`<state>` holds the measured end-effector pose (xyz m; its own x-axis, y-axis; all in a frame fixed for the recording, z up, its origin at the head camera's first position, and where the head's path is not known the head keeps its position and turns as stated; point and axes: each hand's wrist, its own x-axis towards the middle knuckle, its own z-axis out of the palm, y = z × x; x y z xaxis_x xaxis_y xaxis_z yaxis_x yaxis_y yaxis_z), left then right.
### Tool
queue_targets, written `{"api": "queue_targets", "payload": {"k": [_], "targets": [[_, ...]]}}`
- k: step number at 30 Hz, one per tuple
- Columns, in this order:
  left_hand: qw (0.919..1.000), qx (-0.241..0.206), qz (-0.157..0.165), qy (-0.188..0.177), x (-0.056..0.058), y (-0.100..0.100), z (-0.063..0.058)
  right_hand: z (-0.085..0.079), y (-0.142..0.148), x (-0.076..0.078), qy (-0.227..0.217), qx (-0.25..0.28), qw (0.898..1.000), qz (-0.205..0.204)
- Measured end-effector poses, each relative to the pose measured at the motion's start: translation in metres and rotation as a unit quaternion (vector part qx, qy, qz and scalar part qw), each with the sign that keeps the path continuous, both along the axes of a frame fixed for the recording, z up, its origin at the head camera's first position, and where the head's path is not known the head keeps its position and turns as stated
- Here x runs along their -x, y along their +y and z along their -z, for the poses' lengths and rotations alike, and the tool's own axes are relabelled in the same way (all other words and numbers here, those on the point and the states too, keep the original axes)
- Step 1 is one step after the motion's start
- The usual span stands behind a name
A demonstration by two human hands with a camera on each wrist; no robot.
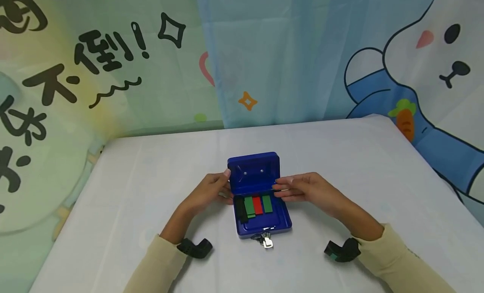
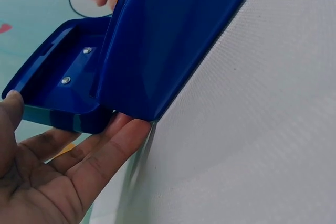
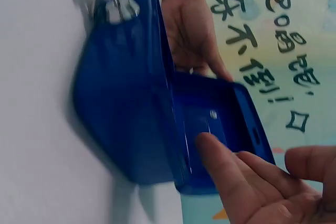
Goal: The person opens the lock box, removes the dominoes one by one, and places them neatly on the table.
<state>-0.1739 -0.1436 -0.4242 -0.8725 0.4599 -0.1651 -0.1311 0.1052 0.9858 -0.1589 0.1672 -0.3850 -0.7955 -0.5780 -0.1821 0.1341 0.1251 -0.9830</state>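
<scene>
A small blue metal cash box [image 1: 281, 219] stands on the white table with its lid [image 1: 254, 175] raised. Inside lie a black piece [image 1: 240, 209], green blocks [image 1: 267, 204] and a red block [image 1: 257, 205]. A metal lock with keys [image 1: 267, 241] hangs at the front. My left hand [image 1: 209, 192] holds the lid's left side, thumb at the rim and fingers behind, by the hinge. My right hand [image 1: 310, 190] is at the lid's lower right edge, its fingers [image 3: 231, 174] extended and overlapping the lid in the right wrist view.
A white cloth [image 1: 166, 167] covers the table. Printed curtains [image 1: 283, 57] hang behind its far edge. Black wrist-worn devices [image 1: 194, 248] sit at both sleeve cuffs, close over the table on either side of the box.
</scene>
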Motion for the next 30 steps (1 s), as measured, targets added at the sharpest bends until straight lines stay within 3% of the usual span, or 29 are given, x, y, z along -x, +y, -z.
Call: {"api": "queue_targets", "payload": {"k": [4,8,13,16,19,23,27,30], "targets": [[1.0000,-0.001,-0.002,0.002,0.001,0.000,0.000,0.001,-0.009,-0.006,-0.017,-0.020,0.998,-0.048],[1.0000,0.001,-0.003,0.005,0.002,0.001,0.001,0.005,-0.017,-0.010,-0.015,-0.030,0.998,-0.057],[1.0000,0.001,0.004,0.006,0.004,0.000,0.001,0.007,-0.026,-0.015,0.032,-0.084,0.994,-0.055],[0.9999,0.001,0.008,0.006,0.004,0.000,0.000,0.005,-0.031,-0.021,0.095,-0.158,0.981,-0.052],[0.9999,0.004,0.010,0.006,0.005,0.000,-0.001,0.002,-0.038,-0.028,0.157,-0.222,0.961,-0.051],[1.0000,0.003,0.008,0.004,0.005,-0.001,0.000,0.003,-0.045,-0.032,0.199,-0.240,0.947,-0.070],[1.0000,0.002,0.005,0.002,0.004,-0.002,0.000,0.004,-0.048,-0.034,0.199,-0.230,0.949,-0.089],[1.0000,0.002,0.003,0.001,0.004,-0.002,0.002,0.003,-0.048,-0.033,0.169,-0.209,0.960,-0.076]]}}
